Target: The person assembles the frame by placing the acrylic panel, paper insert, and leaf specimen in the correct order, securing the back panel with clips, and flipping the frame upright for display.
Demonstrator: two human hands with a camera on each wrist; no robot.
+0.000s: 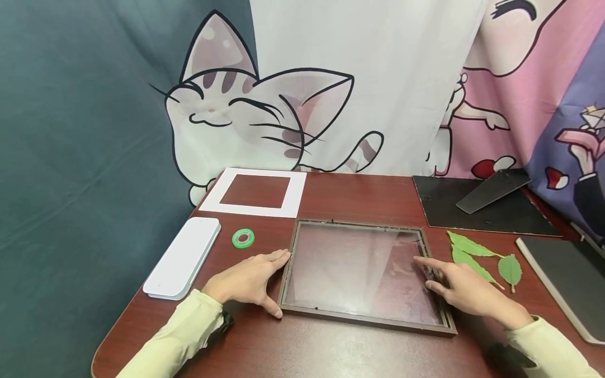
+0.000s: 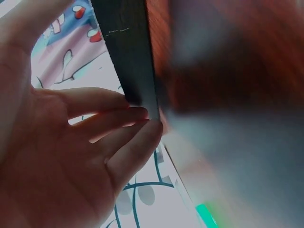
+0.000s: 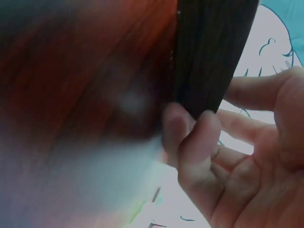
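A dark picture frame (image 1: 364,319) with a clear pane (image 1: 354,273) in it lies flat on the table. My left hand (image 1: 250,281) touches its left rail, thumb near the close corner and the fingers farther along. In the left wrist view those fingers (image 2: 135,147) reach the rail's dark side (image 2: 130,52) nearly straight. On the opposite rail, my right hand (image 1: 465,286) grips with index finger and thumb over the inner edge. The right wrist view has bent fingers (image 3: 202,137) against the rail's outer side (image 3: 209,52).
Left of the frame are a green tape roll (image 1: 243,238), a white box (image 1: 183,257) and a white mat (image 1: 255,211). Green leaves (image 1: 510,270) lie right, near a black backing board (image 1: 437,202) with a stand (image 1: 493,191) and a dark flat item (image 1: 567,283).
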